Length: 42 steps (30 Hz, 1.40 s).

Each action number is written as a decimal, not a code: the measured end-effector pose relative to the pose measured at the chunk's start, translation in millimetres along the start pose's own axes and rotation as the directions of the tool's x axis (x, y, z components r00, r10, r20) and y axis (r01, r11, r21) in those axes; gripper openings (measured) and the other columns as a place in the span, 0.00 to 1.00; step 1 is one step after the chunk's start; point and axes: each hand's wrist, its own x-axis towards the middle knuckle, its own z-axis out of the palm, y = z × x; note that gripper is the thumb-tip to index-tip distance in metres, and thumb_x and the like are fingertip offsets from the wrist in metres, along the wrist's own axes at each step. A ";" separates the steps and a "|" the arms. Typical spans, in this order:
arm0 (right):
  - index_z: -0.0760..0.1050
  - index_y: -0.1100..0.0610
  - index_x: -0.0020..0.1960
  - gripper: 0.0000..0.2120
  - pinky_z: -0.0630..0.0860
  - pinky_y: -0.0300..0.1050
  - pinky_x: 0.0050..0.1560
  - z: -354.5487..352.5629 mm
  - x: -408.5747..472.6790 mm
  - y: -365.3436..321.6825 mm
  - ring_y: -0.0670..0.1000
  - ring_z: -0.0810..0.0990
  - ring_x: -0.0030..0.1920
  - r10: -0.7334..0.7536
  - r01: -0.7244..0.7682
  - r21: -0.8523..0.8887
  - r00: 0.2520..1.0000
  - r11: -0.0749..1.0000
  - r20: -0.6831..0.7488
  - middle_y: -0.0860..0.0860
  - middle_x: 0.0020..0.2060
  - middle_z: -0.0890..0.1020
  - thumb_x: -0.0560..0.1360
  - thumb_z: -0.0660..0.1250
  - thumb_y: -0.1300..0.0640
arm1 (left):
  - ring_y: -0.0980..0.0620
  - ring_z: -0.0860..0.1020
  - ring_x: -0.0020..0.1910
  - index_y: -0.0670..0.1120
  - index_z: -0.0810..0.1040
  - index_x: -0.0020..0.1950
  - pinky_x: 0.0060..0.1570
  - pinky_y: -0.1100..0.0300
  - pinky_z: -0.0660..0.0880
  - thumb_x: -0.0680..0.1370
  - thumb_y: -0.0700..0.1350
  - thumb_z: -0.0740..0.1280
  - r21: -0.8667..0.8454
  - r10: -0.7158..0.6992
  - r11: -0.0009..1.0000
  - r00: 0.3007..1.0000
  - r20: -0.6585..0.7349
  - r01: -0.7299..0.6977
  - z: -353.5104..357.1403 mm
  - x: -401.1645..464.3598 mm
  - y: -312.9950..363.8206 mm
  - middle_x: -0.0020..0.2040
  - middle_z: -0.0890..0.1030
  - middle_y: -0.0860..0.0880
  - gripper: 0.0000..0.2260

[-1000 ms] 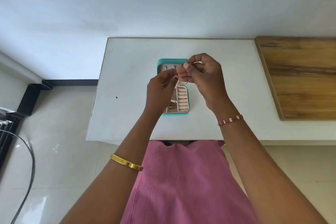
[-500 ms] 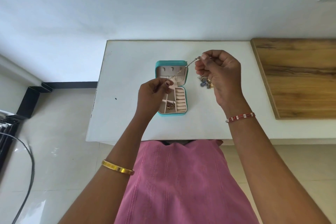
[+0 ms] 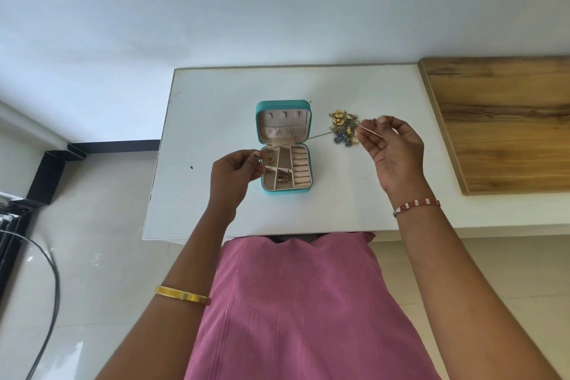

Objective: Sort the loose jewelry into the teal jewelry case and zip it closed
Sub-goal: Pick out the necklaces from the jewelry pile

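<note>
One teal jewelry case (image 3: 284,147) lies open on the white table (image 3: 216,120); its tray holds one gold ring (image 3: 270,159) and a tangle of small pieces (image 3: 284,177). Right of the case sits one heap of loose jewelry (image 3: 344,130). Both raised hands, left hand (image 3: 232,175) and right hand (image 3: 391,149), pinch one thin chain (image 3: 319,136) stretched across the case.

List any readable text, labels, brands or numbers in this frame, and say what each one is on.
None can be read. The teal jewelry case, its beige lining, the white table, the wooden board, the gold bangle and the beaded bracelet show no lettering. The jewelry pile is too small to show any markings.
</note>
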 end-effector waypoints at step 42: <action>0.77 0.60 0.58 0.12 0.72 0.43 0.46 54.8 -3.5 108.7 0.57 0.77 0.53 -0.002 0.608 -0.780 0.789 -0.144 0.615 0.58 0.54 0.77 0.78 0.61 0.58 | 0.53 0.81 0.40 0.45 0.81 0.49 0.54 0.51 0.78 0.77 0.37 0.60 0.076 -0.157 0.981 0.958 -0.240 0.180 13.9 -6.6 -16.8 0.42 0.83 0.48 0.10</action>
